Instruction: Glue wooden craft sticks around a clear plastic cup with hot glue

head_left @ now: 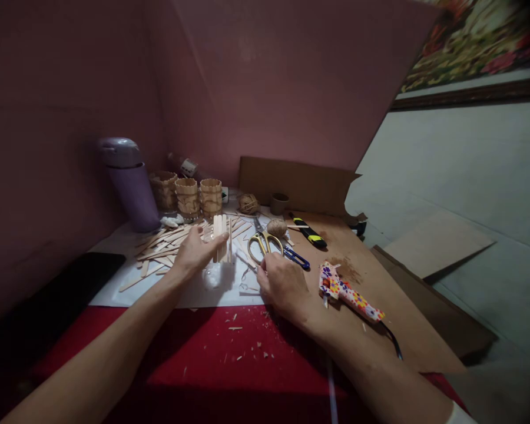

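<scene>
My left hand (193, 250) is closed around a clear plastic cup (208, 231) with several craft sticks (219, 227) standing side by side on its wall. One more thin stick stands upright just right of it. My right hand (285, 285) rests low over the paper's front edge, fingers curled together; what they pinch, if anything, is hidden. Just beyond its knuckles lie gold-handled scissors (257, 246), with a dark blue cutter (297, 257) beside them. Loose craft sticks (159, 250) are heaped behind and left of my left hand.
A flowered glue gun (348, 294) lies on the cardboard (406, 335) at right, near a yellow-black utility knife (310, 232). Twine balls (248, 204), a small pot (279, 204), stick-covered cups (211, 197) and a purple flask (135, 194) stand behind. Scraps dot the red cloth (216, 359).
</scene>
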A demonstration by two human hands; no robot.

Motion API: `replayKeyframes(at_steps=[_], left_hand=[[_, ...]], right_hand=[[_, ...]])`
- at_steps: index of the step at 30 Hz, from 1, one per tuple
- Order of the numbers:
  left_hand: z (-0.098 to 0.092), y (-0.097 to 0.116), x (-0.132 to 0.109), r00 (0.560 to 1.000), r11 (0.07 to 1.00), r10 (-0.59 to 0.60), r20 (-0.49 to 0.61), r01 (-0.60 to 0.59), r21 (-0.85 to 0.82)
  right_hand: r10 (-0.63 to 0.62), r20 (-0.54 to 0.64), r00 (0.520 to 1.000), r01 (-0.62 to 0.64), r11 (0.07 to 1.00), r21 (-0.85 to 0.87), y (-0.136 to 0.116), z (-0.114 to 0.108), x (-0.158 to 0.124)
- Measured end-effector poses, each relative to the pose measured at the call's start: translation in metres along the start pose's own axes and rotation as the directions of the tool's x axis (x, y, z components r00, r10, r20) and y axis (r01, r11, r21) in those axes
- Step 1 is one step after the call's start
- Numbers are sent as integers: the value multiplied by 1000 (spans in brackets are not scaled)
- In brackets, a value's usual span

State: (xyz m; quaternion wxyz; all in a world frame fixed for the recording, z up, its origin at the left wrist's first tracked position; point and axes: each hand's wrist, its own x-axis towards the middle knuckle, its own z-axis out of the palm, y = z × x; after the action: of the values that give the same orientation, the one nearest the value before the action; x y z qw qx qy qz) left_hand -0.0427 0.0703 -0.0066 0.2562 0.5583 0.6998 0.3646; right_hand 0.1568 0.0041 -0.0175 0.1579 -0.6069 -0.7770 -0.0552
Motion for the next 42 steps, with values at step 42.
replayKeyframes(at_steps=[42], left_hand=[[7,29,-66,853,679,359,379,40,-733]], right_hand=[[-96,-44,994,91,563,822,-6,-22,-16]])
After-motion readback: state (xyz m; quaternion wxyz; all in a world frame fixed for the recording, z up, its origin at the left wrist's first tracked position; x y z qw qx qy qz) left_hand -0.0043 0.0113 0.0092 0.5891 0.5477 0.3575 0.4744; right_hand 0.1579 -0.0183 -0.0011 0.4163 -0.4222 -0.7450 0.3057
